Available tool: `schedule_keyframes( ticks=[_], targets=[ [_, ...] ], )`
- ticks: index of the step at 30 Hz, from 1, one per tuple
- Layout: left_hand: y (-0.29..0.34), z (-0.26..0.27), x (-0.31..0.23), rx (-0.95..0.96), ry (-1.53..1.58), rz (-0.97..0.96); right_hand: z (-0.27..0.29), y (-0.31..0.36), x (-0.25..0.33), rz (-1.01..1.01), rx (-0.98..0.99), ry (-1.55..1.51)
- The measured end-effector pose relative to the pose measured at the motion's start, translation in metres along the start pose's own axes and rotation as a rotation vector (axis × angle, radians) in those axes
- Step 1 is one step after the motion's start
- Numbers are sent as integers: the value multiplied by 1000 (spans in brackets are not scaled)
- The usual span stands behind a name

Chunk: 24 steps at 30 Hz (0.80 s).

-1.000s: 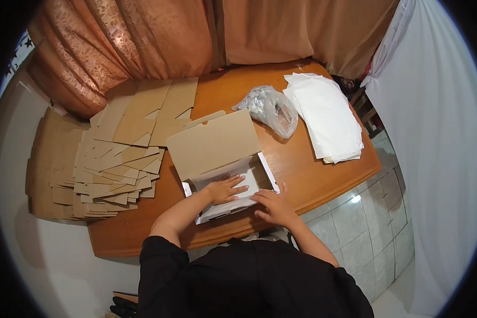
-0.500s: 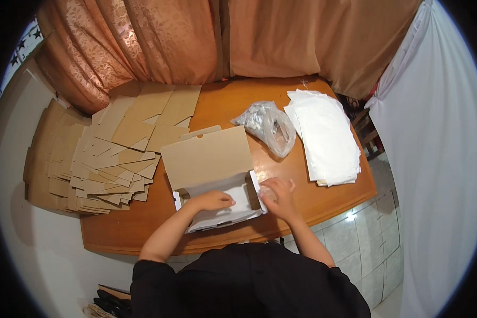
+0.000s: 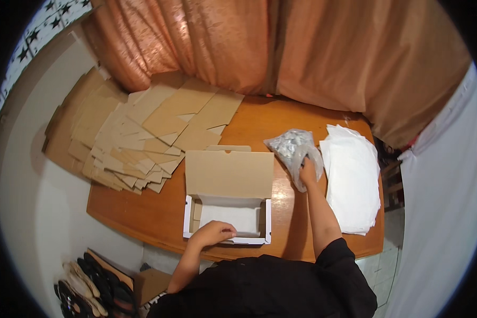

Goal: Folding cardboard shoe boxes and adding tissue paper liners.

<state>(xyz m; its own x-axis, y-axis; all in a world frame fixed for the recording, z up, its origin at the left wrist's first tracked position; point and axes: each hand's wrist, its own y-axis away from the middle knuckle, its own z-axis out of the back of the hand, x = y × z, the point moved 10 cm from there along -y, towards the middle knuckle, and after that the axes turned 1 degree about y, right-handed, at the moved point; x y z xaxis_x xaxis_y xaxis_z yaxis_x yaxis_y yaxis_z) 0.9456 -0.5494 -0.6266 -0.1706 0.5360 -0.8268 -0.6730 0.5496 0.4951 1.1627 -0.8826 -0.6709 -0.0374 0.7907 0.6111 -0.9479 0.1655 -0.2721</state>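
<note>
An open cardboard box (image 3: 228,175), white outside and brown inside, stands near the table's front edge with its lid raised at the back. White paper (image 3: 230,218) lines its inside. My left hand (image 3: 216,233) lies over the box's front wall, fingers curled and pressed together; what they hold, if anything, is hidden. To the right, my right hand (image 3: 307,174) reaches into the mouth of a clear plastic bag (image 3: 291,144) full of small greyish items I cannot make out. Its fingertips are hidden in the bag, next to something dark.
Flat brown cardboard pieces (image 3: 159,124) are heaped across the table's left side. A stack of white paper sheets (image 3: 352,180) lies right of the bag on the wooden table (image 3: 135,206). Shoes (image 3: 95,286) are on the lower left. Orange-brown curtains (image 3: 323,53) hang behind.
My right hand has moved from the box's right side up into the plastic bag. The box now sits straighter, with my left hand still at its front. The view has shifted.
</note>
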Motion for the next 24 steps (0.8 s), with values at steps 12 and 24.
schedule_keyframes(
  ticks=[12, 24],
  targets=[
    [3, 34, -11, -118, -352, 10, 18, 1, 13, -105, -24, 265],
    [-9, 60, -51, -842, -1041, -588, 100, 86, 118, -123, -345, -240]
  ],
)
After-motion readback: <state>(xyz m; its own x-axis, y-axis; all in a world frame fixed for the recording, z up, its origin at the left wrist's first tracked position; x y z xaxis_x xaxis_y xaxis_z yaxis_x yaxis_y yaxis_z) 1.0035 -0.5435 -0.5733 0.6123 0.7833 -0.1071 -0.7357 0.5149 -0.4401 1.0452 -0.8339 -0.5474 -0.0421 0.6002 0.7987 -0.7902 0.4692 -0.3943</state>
